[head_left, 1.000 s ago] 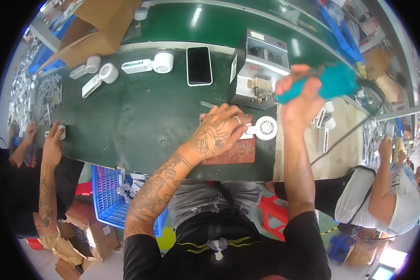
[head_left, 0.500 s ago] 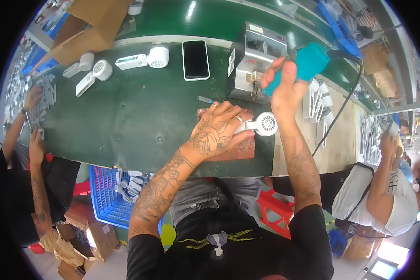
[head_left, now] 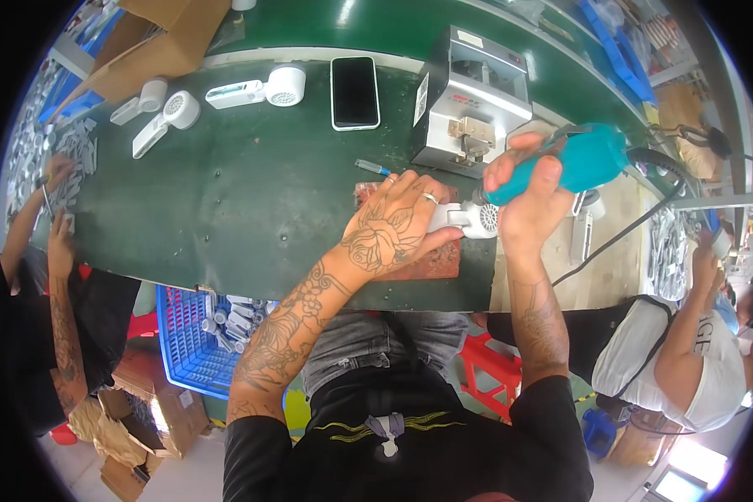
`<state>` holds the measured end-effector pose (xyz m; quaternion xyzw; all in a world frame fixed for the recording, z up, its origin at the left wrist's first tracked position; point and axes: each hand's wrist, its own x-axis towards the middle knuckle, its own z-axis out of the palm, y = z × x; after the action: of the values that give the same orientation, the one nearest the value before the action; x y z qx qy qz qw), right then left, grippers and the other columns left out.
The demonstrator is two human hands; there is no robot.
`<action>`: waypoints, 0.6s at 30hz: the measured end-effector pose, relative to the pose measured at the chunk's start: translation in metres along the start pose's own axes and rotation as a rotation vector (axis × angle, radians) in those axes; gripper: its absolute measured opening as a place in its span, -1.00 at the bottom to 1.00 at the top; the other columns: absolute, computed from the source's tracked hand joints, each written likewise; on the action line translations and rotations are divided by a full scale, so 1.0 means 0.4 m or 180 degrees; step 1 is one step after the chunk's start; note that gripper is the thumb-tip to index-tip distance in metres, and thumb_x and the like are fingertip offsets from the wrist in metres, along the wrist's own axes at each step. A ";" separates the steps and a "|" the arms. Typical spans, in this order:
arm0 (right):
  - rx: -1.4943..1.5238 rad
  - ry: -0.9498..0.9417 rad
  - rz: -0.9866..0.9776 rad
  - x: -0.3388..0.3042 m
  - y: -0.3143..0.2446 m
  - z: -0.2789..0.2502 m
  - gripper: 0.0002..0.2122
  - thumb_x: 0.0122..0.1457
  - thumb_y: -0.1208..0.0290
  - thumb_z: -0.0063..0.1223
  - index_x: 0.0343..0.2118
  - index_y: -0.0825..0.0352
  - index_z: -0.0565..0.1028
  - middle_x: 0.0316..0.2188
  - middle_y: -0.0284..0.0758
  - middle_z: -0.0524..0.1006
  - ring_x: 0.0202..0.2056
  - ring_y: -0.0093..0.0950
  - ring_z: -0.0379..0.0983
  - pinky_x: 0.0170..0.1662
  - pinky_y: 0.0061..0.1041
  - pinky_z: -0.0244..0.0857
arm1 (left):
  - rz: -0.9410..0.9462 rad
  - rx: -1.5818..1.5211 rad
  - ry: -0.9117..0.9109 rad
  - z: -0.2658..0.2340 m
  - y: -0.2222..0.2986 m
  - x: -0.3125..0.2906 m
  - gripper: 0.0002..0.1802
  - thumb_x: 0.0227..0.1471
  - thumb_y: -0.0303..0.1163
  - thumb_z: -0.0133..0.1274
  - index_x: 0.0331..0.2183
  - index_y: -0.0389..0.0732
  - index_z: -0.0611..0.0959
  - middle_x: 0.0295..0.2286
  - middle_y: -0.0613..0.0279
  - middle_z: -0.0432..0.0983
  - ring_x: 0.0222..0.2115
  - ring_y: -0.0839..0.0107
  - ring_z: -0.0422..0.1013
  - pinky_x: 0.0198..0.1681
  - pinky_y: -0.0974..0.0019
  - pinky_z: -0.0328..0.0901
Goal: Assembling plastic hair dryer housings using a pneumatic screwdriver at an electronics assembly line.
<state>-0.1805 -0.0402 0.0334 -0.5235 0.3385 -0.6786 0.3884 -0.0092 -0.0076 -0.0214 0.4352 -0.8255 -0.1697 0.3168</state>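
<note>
My left hand is closed around the handle of a small white handheld fan, its round slotted head pointing right. Beneath that hand lies a worn reddish pad, partly covered. In my right hand is a teal electric screwdriver, tilted, with a dark cord trailing off to the right. The screwdriver's tip end is at the upper edge of the fan head; whether it touches a screw is hidden. A boxy metal screw feeder stands just beyond my right hand.
A phone and a blue-tipped pen-like tool lie on the green tabletop. More white fans rest at the far left. A blue basket of parts is below the left edge. Co-workers sit on both sides.
My right hand has brought the screwdriver from the screw feeder down and toward me to the fan head. The left hand still holds the fan; the view has shifted slightly.
</note>
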 end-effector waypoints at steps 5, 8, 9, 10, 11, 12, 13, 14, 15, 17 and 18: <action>0.0060 -0.0283 0.0142 -0.010 -0.013 -0.003 -0.56 0.32 0.05 0.05 -0.20 0.48 0.41 -0.51 -0.29 0.44 -0.56 -0.51 0.40 -0.49 -0.47 0.34 | -0.0041 -0.0024 -0.0014 -0.004 0.000 -0.001 -0.50 0.03 -0.02 0.24 -0.09 -0.11 0.58 -0.23 0.28 0.48 -0.16 0.18 0.40 -0.08 0.08 0.32; -0.0357 -0.0101 0.0265 -0.012 -0.015 0.012 -0.38 0.26 -0.19 0.00 -0.19 0.48 0.39 -0.63 -0.31 0.38 -0.58 -0.46 0.34 -0.47 -0.42 0.30 | 0.0018 -0.0030 0.0032 0.001 -0.001 0.002 -0.52 0.03 -0.02 0.24 -0.12 -0.12 0.58 -0.23 0.27 0.47 -0.16 0.17 0.40 -0.08 0.06 0.32; -0.0358 -0.0100 0.0265 -0.012 -0.009 0.013 -0.38 0.26 -0.19 0.00 -0.19 0.48 0.39 -0.63 -0.31 0.38 -0.58 -0.46 0.34 -0.47 -0.42 0.30 | 0.0006 -0.0047 0.0047 0.000 -0.001 0.002 -0.53 0.03 -0.02 0.24 -0.13 -0.12 0.59 -0.24 0.26 0.47 -0.15 0.16 0.40 -0.07 0.05 0.32; -0.0384 -0.0084 0.0264 -0.013 0.003 0.013 -0.39 0.27 -0.18 -0.01 -0.19 0.48 0.39 -0.63 -0.31 0.38 -0.58 -0.46 0.34 -0.47 -0.42 0.30 | -0.0013 -0.0061 0.0063 -0.001 -0.002 0.000 -0.54 0.03 -0.02 0.24 -0.14 -0.12 0.60 -0.24 0.25 0.47 -0.15 0.15 0.40 -0.07 0.04 0.32; -0.0409 -0.0070 0.0262 -0.013 0.010 0.014 -0.40 0.28 -0.17 -0.03 -0.19 0.48 0.38 -0.63 -0.30 0.38 -0.58 -0.46 0.34 -0.47 -0.42 0.30 | -0.0019 -0.0056 0.0064 -0.001 -0.003 0.001 -0.54 0.03 -0.02 0.24 -0.14 -0.12 0.60 -0.24 0.25 0.47 -0.15 0.15 0.40 -0.07 0.04 0.32; -0.0402 -0.0076 0.0264 -0.011 0.012 0.015 -0.40 0.28 -0.17 -0.03 -0.19 0.48 0.38 -0.63 -0.30 0.38 -0.58 -0.46 0.34 -0.47 -0.42 0.30 | -0.0011 -0.0051 0.0046 -0.002 -0.005 0.002 -0.54 0.03 -0.02 0.24 -0.14 -0.13 0.60 -0.24 0.24 0.47 -0.15 0.15 0.40 -0.07 0.04 0.32; -0.0381 -0.0110 0.0252 -0.011 0.011 0.014 -0.41 0.29 -0.16 -0.04 -0.19 0.48 0.38 -0.63 -0.30 0.38 -0.59 -0.47 0.34 -0.47 -0.42 0.30 | 0.0005 -0.0056 0.0026 -0.001 -0.005 0.004 -0.54 0.03 -0.03 0.24 -0.14 -0.13 0.59 -0.25 0.23 0.47 -0.15 0.15 0.39 -0.07 0.04 0.32; -0.0359 -0.0146 0.0238 -0.009 0.010 0.013 -0.42 0.30 -0.15 -0.05 -0.19 0.48 0.38 -0.63 -0.30 0.38 -0.59 -0.47 0.34 -0.47 -0.43 0.30 | 0.0009 -0.0059 0.0029 0.000 -0.006 0.006 -0.54 0.03 -0.03 0.24 -0.14 -0.13 0.59 -0.25 0.23 0.47 -0.15 0.15 0.39 -0.07 0.04 0.32; -0.0362 -0.0147 0.0232 -0.005 0.010 0.014 -0.42 0.30 -0.15 -0.05 -0.19 0.48 0.38 -0.63 -0.30 0.38 -0.59 -0.47 0.34 -0.47 -0.43 0.30 | 0.0048 -0.0037 0.0064 0.002 -0.008 0.009 -0.54 0.03 -0.03 0.24 -0.15 -0.13 0.59 -0.25 0.22 0.46 -0.15 0.14 0.39 -0.07 0.04 0.32; -0.0318 -0.0190 0.0193 -0.007 0.012 0.013 -0.44 0.31 -0.14 -0.04 -0.21 0.46 0.37 -0.62 -0.29 0.38 -0.59 -0.46 0.34 -0.48 -0.43 0.29 | 0.0082 -0.0014 0.0096 -0.002 -0.005 0.006 -0.54 0.03 -0.03 0.24 -0.15 -0.14 0.59 -0.25 0.22 0.46 -0.15 0.14 0.39 -0.07 0.04 0.32; -0.0321 -0.0190 0.0186 -0.012 0.016 0.012 -0.44 0.31 -0.14 -0.04 -0.21 0.46 0.37 -0.62 -0.29 0.38 -0.59 -0.46 0.34 -0.48 -0.43 0.29 | 0.0119 0.0103 0.0086 -0.009 -0.001 0.005 -0.54 0.03 -0.03 0.23 -0.16 -0.15 0.58 -0.25 0.22 0.46 -0.15 0.14 0.40 -0.07 0.04 0.32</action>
<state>-0.1739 -0.0390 0.0269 -0.5522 0.3757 -0.6331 0.3912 -0.0075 -0.0096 -0.0182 0.4270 -0.8317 -0.1444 0.3240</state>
